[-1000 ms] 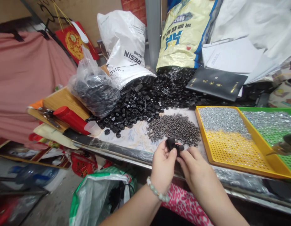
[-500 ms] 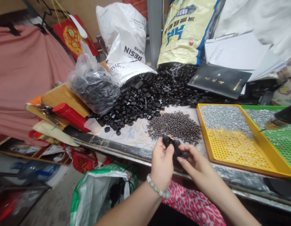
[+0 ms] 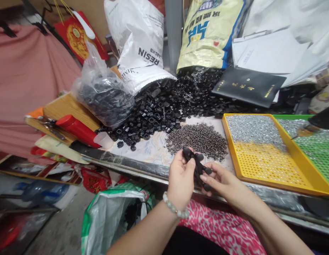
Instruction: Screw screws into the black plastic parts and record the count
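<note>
Between my hands is a black plastic part [image 3: 198, 165] with several round knobs, held over the table's front edge. My left hand [image 3: 182, 175], a bead bracelet on its wrist, is closed around the part's left side with the thumb on top. On the other side, my right hand [image 3: 220, 180] pinches the lower right end near a round knob. Its exact kind I cannot make out. Just beyond my hands lies a pile of small dark metal pieces [image 3: 198, 140]. Behind that spreads a heap of black plastic rings [image 3: 154, 118].
To the right stand a yellow tray [image 3: 273, 166] of small silver pieces and a green tray [image 3: 320, 170], with a power screwdriver's tip [image 3: 302, 132] above. A red bottle [image 3: 78, 131] and clear cup [image 3: 104, 140] are left. Below the edge hangs an open sack [image 3: 100, 212].
My hands still hold the black part. It is turned slightly, and the right hand has shifted a little lower along it. The view has tilted slightly.
</note>
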`<state>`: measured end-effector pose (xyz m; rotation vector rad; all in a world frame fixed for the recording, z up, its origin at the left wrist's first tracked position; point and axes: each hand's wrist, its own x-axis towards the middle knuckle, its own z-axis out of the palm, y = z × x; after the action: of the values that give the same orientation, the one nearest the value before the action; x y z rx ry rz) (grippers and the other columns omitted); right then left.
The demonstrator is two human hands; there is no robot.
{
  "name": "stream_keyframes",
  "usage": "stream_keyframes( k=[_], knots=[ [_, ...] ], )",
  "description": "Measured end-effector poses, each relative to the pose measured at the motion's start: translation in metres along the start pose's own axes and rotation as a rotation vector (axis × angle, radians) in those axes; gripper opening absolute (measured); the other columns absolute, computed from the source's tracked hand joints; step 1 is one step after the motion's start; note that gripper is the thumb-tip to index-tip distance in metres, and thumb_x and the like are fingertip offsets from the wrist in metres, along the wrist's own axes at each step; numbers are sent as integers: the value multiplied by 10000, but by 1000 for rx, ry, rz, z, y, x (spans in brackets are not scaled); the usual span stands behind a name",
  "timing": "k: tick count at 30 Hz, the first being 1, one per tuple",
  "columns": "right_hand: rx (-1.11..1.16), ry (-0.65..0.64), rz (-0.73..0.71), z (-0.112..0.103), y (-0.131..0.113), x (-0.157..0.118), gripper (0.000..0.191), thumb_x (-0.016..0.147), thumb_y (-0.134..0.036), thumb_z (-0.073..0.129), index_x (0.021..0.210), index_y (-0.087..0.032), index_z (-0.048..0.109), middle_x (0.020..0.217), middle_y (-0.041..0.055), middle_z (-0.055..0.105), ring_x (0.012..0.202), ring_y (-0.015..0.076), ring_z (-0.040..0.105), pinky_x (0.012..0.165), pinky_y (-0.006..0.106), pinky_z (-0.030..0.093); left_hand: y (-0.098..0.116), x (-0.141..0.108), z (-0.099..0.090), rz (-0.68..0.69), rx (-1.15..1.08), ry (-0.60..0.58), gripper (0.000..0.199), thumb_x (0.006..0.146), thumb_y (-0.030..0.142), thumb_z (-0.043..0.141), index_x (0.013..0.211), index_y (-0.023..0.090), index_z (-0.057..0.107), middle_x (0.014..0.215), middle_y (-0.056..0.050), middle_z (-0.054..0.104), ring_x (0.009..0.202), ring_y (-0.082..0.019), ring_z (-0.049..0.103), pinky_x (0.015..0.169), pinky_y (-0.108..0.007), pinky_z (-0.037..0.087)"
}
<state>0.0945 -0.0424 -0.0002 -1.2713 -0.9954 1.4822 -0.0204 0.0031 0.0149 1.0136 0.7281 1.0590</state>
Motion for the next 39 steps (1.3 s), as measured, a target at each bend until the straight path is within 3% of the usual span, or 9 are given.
stream_keyframes(
  k=[6, 13, 20, 29, 39],
  knots=[
    [258, -171, 205, 0, 3, 0, 380, 686, -424, 663, 807, -127, 460, 662, 3, 574, 490, 45, 524, 477, 149, 413, 5, 1, 0, -6, 16, -21, 194, 823, 200, 490, 1014, 178, 466, 998, -65, 603, 892, -153, 598, 682, -223, 502],
    [180, -124, 204, 0, 2, -1, 416, 586, -420, 723, 662, -125, 440, 445, -52, 496, 339, 6, 378, 369, 121, 252, 5, 1, -2, -75, -76, -39, 229, 781, 178, 534, 1000, 161, 472, 964, -64, 609, 867, -162, 602, 709, -262, 505],
    [89, -94, 246, -2, -3, -1, 433, 561, -442, 721, 684, -131, 446, 485, -32, 551, 342, 24, 426, 363, 124, 308, 4, -1, 1, -136, -166, -17, 223, 772, 132, 518, 988, 142, 460, 935, -64, 602, 844, -161, 602, 726, -285, 504],
    [178, -67, 281, 1, 1, -5, 459, 589, -482, 710, 763, -134, 467, 574, -3, 600, 427, 50, 538, 424, 119, 422, 5, 1, 2, -193, -145, -11, 172, 819, 155, 464, 988, 131, 449, 928, -81, 590, 866, -173, 590, 689, -284, 507],
    [170, 8, 280, 9, 0, -3, 483, 509, -507, 723, 655, -126, 465, 440, 1, 557, 315, 50, 455, 320, 117, 306, 2, 2, 3, -147, -48, -35, 165, 837, 197, 450, 995, 147, 452, 917, -68, 588, 836, -156, 588, 694, -277, 502]
  ],
)
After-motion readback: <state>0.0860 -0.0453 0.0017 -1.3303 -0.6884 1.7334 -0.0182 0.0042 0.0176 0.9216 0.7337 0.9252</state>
